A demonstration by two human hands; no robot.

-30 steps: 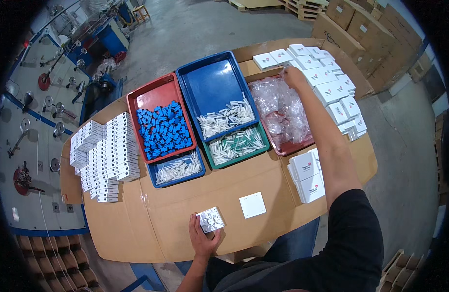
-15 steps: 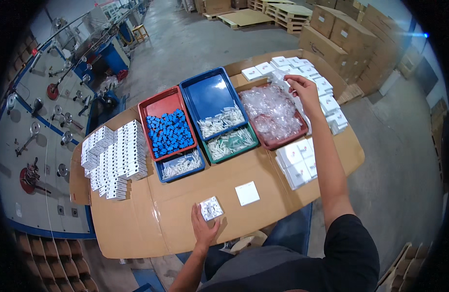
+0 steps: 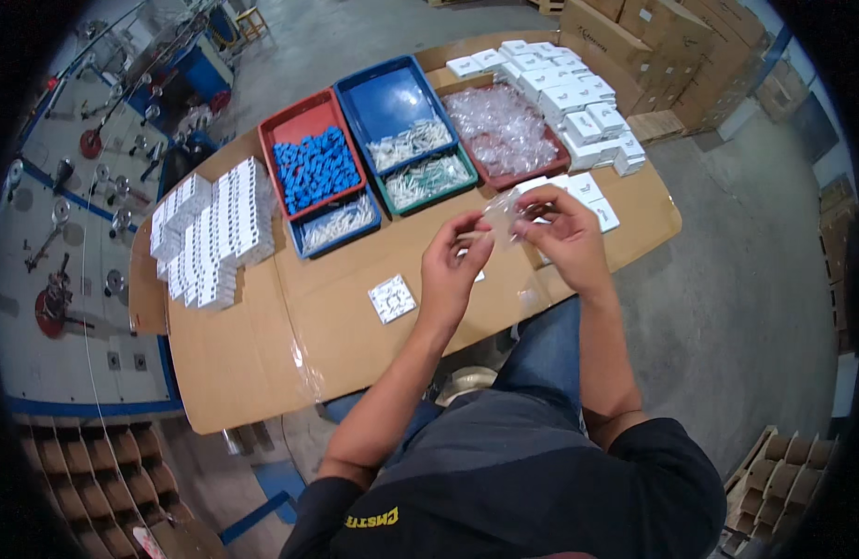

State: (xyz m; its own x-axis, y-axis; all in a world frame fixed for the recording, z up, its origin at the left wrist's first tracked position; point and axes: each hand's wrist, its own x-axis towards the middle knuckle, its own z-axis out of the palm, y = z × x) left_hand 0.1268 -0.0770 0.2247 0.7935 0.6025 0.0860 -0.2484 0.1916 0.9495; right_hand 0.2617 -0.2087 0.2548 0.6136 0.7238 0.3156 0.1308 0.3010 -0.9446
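Note:
A small clear plastic bag (image 3: 503,222) is held above the near part of the cardboard-topped table. My right hand (image 3: 574,244) pinches its right side between thumb and fingers. At its left edge, the fingers and thumb of my left hand (image 3: 455,268) close on the plastic. To the left of that hand lies a white square piece (image 3: 392,298) with its grey-marked, uneven face upward. A flat white square plate (image 3: 480,276) rests mostly hidden behind my left hand.
Trays stand across the middle: red with blue blocks (image 3: 317,168), blue (image 3: 383,88) and green (image 3: 448,186) with small white parts, red with clear bags (image 3: 504,126). White switch-like units (image 3: 220,224) are stacked left, white boxes (image 3: 564,84) right. Cartons (image 3: 671,47) stand beyond.
My right hand has come back from the bag tray toward me with a clear bag. My left hand has left the white square piece and joined it at the bag. The view has shifted.

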